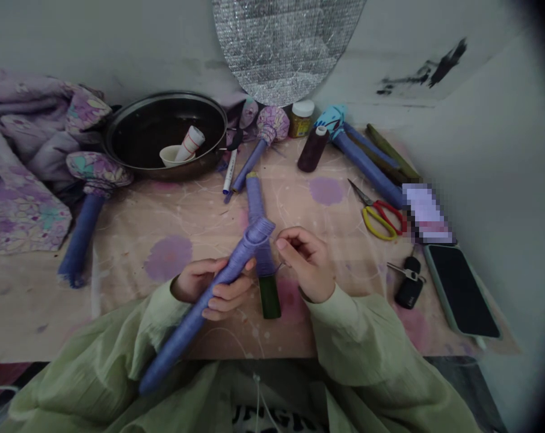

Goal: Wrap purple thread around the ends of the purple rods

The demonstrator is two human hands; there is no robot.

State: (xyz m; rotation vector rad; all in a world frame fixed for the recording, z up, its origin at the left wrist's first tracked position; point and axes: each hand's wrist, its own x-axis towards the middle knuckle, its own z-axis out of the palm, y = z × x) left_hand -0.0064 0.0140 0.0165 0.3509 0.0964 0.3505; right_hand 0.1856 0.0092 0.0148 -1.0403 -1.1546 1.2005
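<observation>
My left hand (225, 288) is closed around a long stick wrapped in purple thread (200, 313), which slants from lower left up to a bulging wrapped end. To the right of that end, my right hand (308, 261) is pinched, thumb against forefinger. What it pinches is too fine to make out; a thin dark line shows just below the fingers. Beneath the held stick, a second purple-wrapped piece (255, 198) lies on the table, with a bare dark green lower end (270, 297).
Behind are a black pan (132, 162) holding a white cup, a marker (230, 171), a dark thread spool (312, 150) and a lidded jar (302, 120). Cloth-headed wrapped sticks (85, 234) lie around. Scissors (378, 213), keys (408, 282) and phones (464, 291) sit at right.
</observation>
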